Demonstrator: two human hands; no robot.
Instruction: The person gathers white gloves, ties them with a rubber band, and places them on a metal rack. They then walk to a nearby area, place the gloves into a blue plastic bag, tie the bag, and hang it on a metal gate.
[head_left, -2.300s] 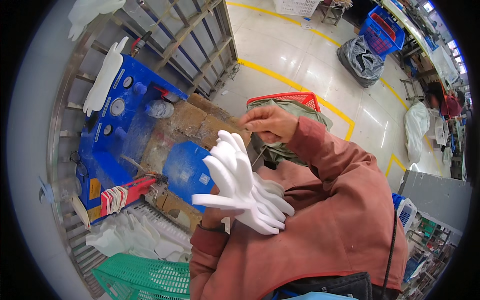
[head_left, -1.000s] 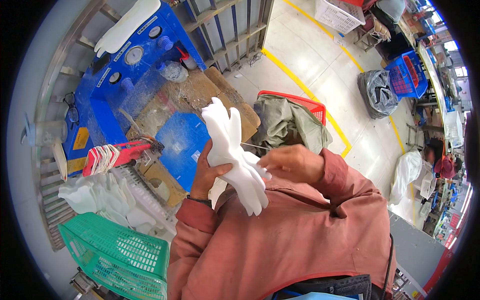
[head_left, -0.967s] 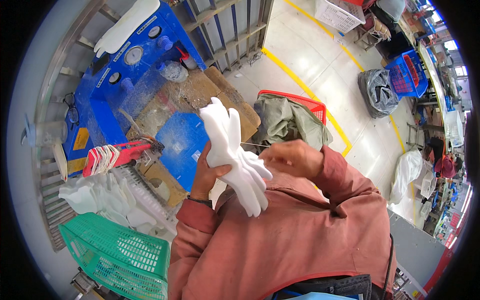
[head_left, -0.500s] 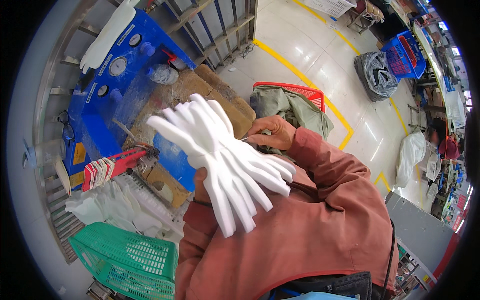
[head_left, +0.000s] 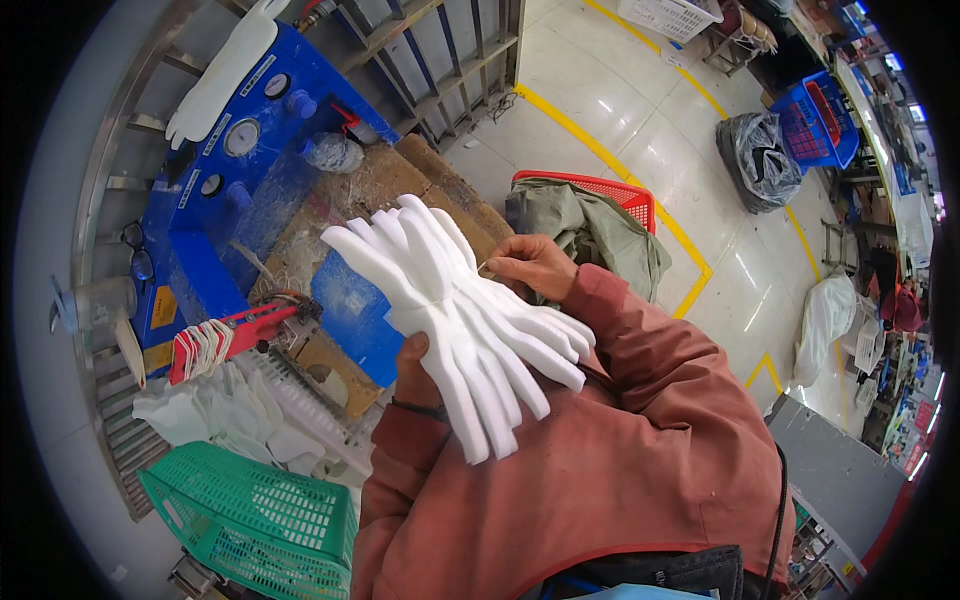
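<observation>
here, left grip [head_left: 418, 372] clasping bundled white pieces [head_left: 465, 325], right grip [head_left: 535, 267] pinching a thin pale string [head_left: 483, 268]

The blue machine [head_left: 205, 270] bears white label strips [head_left: 258, 75] beside its gauges [head_left: 241, 137] and a yellow sticker [head_left: 162, 307] (all too small to read).

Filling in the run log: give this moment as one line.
left hand: gripping white bundle | right hand: pinched shut, right of bundle | bundle: narrowed at middle, ends fanned | green basket: lower left
</observation>
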